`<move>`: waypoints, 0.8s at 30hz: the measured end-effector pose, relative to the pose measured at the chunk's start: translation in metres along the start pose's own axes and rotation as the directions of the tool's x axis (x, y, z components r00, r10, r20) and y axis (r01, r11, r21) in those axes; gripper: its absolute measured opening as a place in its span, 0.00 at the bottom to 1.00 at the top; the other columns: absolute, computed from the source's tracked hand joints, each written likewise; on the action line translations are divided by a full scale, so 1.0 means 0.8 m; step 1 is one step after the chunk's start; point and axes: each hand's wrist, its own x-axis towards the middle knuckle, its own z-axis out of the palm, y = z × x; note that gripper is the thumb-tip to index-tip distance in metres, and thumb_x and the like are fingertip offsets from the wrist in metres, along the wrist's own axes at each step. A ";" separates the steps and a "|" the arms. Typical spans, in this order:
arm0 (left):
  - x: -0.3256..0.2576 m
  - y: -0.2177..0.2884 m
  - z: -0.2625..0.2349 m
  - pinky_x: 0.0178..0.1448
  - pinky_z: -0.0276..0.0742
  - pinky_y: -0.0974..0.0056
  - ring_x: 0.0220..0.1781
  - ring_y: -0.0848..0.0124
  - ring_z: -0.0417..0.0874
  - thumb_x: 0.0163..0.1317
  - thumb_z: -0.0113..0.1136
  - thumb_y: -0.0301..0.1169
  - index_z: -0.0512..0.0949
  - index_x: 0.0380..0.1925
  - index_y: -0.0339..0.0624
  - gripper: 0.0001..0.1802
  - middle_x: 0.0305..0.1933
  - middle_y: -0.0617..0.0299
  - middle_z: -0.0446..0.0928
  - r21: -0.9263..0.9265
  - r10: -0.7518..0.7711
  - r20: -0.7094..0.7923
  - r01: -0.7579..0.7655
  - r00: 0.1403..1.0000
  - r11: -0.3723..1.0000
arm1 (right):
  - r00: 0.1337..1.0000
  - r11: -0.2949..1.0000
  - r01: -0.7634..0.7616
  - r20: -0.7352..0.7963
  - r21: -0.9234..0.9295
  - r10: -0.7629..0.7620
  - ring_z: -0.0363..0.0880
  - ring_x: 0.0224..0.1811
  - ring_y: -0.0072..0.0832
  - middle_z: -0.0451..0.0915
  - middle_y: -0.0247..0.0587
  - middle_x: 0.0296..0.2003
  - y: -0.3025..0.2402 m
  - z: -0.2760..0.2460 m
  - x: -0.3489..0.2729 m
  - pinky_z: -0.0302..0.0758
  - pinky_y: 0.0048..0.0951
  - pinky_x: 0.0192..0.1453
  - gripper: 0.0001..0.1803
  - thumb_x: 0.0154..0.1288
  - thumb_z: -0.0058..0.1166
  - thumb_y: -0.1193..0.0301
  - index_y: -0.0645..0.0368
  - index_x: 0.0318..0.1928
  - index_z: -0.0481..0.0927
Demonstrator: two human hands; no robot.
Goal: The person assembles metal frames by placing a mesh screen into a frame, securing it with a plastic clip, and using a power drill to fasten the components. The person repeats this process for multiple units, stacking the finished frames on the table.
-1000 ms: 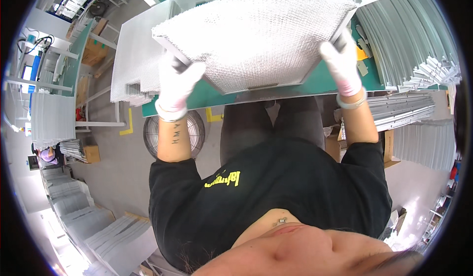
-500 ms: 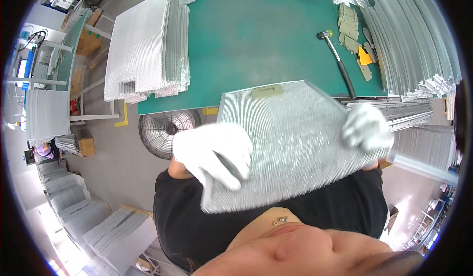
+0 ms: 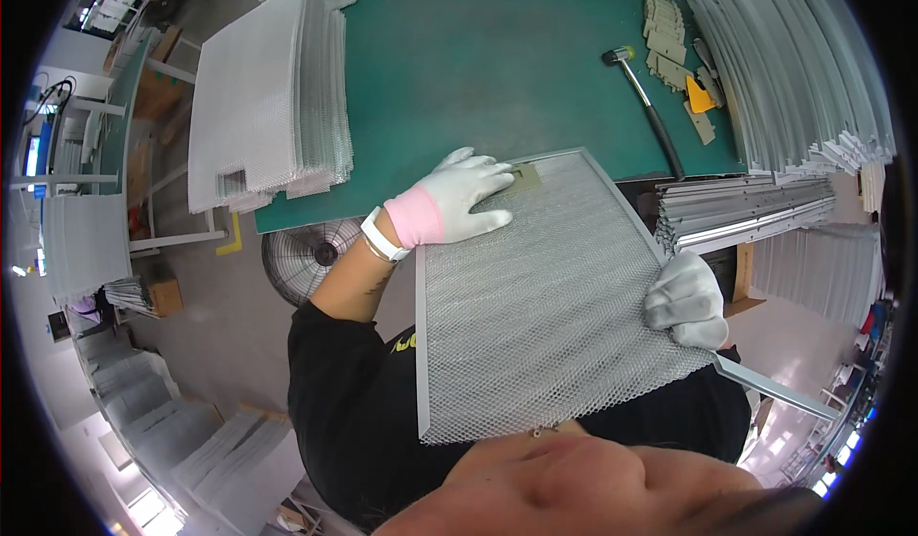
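A silvery mesh panel [image 3: 535, 316] slants from the table's front edge down toward my body. Thin metal edging runs along its left, far and right sides; its near side shows bare mesh. My left hand [image 3: 464, 196], in a white glove with a pink cuff, lies on the panel's far left part with fingers spread. Its fingertips reach a small beige plate [image 3: 527, 176] at the far edge. At the right edge, my gloved right hand [image 3: 687, 302] is closed around the panel's edging. A metal strip [image 3: 779, 388] juts out right from the near right corner.
On the green table [image 3: 478, 67] lie a mallet [image 3: 650, 115], beige plates [image 3: 666, 43] and a yellow piece [image 3: 699, 95]. Mesh sheets [image 3: 253, 96] are stacked left, metal-edged panels [image 3: 803, 67] right. Metal strips [image 3: 746, 211] lie beside the table; a fan [image 3: 311, 254] stands below.
My left hand has moved from the panel's left side up to its far edge, fingers now spread. The right hand has shifted slightly down and left, and the panel's near end has dropped.
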 end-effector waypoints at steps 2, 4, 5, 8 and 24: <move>0.002 0.004 -0.004 0.79 0.55 0.49 0.74 0.49 0.67 0.67 0.54 0.46 0.75 0.60 0.31 0.31 0.68 0.44 0.73 -0.003 0.013 -0.016 -0.013 1.000 1.000 | 1.000 1.000 0.009 -0.022 0.020 -0.009 0.76 0.17 0.26 0.75 0.49 0.33 0.005 0.002 0.008 0.69 0.25 0.14 0.07 0.66 0.49 0.81 0.62 0.37 0.64; 0.001 0.004 -0.002 0.77 0.58 0.49 0.71 0.49 0.70 0.66 0.55 0.44 0.75 0.60 0.31 0.30 0.65 0.44 0.75 0.011 0.040 -0.065 -0.039 0.997 0.999 | 0.994 0.999 0.011 -0.110 -0.049 -0.017 0.74 0.16 0.26 0.78 0.49 0.27 0.003 0.009 0.004 0.68 0.24 0.15 0.15 0.45 0.55 0.72 0.58 0.21 0.59; 0.000 0.004 -0.002 0.77 0.59 0.49 0.69 0.49 0.72 0.65 0.56 0.44 0.76 0.59 0.31 0.30 0.63 0.44 0.77 0.018 0.052 -0.090 -0.051 0.995 0.999 | 0.991 0.997 0.010 -0.134 -0.082 -0.021 0.74 0.17 0.27 0.80 0.49 0.27 0.003 0.010 0.003 0.69 0.25 0.17 0.17 0.41 0.57 0.71 0.57 0.17 0.59; -0.010 0.007 -0.015 0.73 0.67 0.51 0.62 0.54 0.78 0.68 0.51 0.48 0.79 0.56 0.32 0.30 0.58 0.46 0.80 0.001 -0.008 -0.079 0.008 0.997 1.000 | 0.984 0.984 -0.001 -0.174 -0.176 -0.030 0.79 0.25 0.31 0.82 0.49 0.30 0.001 0.007 0.004 0.75 0.30 0.25 0.15 0.42 0.61 0.72 0.57 0.16 0.65; -0.032 0.072 -0.106 0.51 0.78 0.68 0.43 0.71 0.84 0.59 0.74 0.26 0.80 0.45 0.30 0.17 0.44 0.56 0.84 -0.183 -0.193 -0.981 -0.319 0.000 0.930 | 0.737 0.393 -0.675 -0.547 -0.624 0.396 0.48 0.77 0.54 0.42 0.65 0.74 0.176 0.080 -0.054 0.54 0.52 0.79 0.83 0.35 0.85 0.61 0.58 0.78 0.29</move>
